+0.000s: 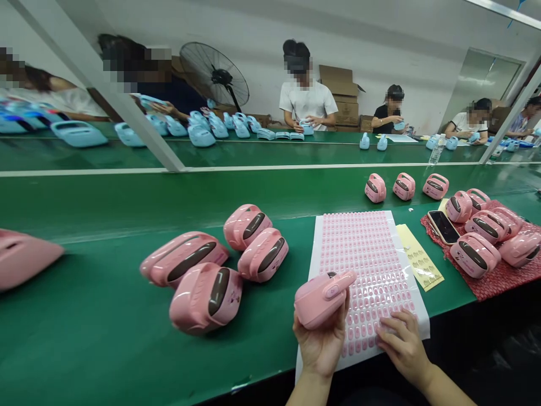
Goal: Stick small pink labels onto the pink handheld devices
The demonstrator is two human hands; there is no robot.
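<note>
My left hand (321, 344) grips a pink plastic housing (316, 301) with a handle, an oval sticker on its handle end facing me. It is held up over the near left part of a sticker sheet (359, 248), which carries rows of small pink oval stickers on white backing. On the sheet's lower right rests my right hand (401, 341), its fingers bent and apart, fingertips touching the stickers. Whether a sticker is lifted under them cannot be made out. To the left stand several similar pink housings (207, 299) with dark glossy windows.
A yellow sticker sheet (418, 256) lies beside the white one. Red padding (486, 285) at the right holds a phone (443, 226) and more pink housings. Three housings (404, 186) stand farther back. Across a divider, people handle blue housings (200, 135); a bottle (437, 149) stands there.
</note>
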